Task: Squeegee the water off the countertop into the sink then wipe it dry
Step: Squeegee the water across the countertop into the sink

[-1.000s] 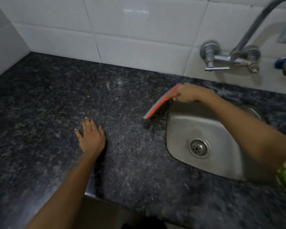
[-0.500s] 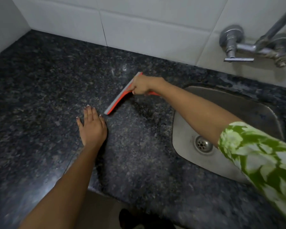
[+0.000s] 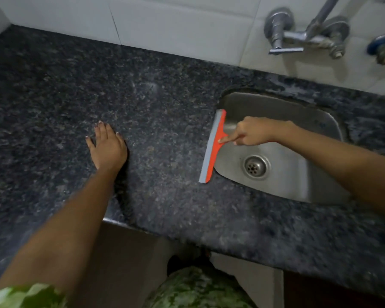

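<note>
Two hands: right hand (image 3: 251,131) apparently grips squeegee (image 3: 212,146); left hand (image 3: 107,146) flat, spread on countertop (image 3: 165,112).

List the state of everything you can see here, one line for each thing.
squeegee: held, blade along the sink's left edge
right hand: gripping the squeegee handle
left hand: flat on the countertop
countertop: wetness unclear
sink: nothing in it
tap: no water running

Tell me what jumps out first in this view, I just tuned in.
The orange squeegee stands out, its blade lying along the left rim of the steel sink, gripped by the right hand over the basin. The left hand lies flat on the dark speckled countertop.
</note>
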